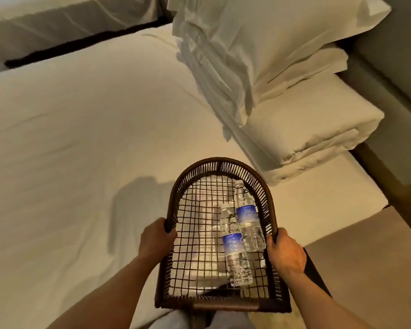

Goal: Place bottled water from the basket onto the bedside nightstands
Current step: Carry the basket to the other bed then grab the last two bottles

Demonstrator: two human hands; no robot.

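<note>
Left hand (157, 236) and right hand (285, 251) clenched on dark woven wire-mesh basket (220, 163) rim, two clear blue-labelled water bottles (241, 231) lying inside, over white bed (81, 119); carrying step, next likely needs a nightstand, none visible.

Ahead of you lies a bed (93, 129) with a smooth white sheet, faintly creased; at its head end, on your right, two white pillows (278, 74) are stacked, the upper one (266, 39) overhanging the lower one (318, 129); beyond a dark gap (86, 43) you can see a second white bed (64, 17); a grey padded headboard (394, 67) runs along the right; beige carpet (370, 264) covers the floor at lower right.
</note>
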